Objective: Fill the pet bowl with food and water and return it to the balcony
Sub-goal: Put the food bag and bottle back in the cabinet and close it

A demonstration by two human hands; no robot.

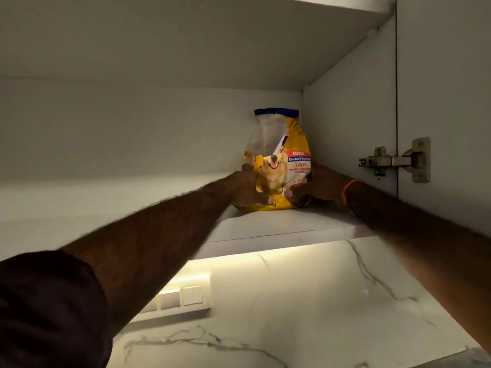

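Fingers [261, 200] of both hands grip upright food bag [281, 160], top up.

Between our left hand [245, 188] and our right hand [317, 185] we read the front of the yellow dog-food bag [281, 160]. A red band says "ADULT"; the blue strip under it begins "Chicken &", the rest unclear. Below stands "100%" in red, then "Complete &", blurred beyond. By our left fingertips a weight mark ends in "kg".
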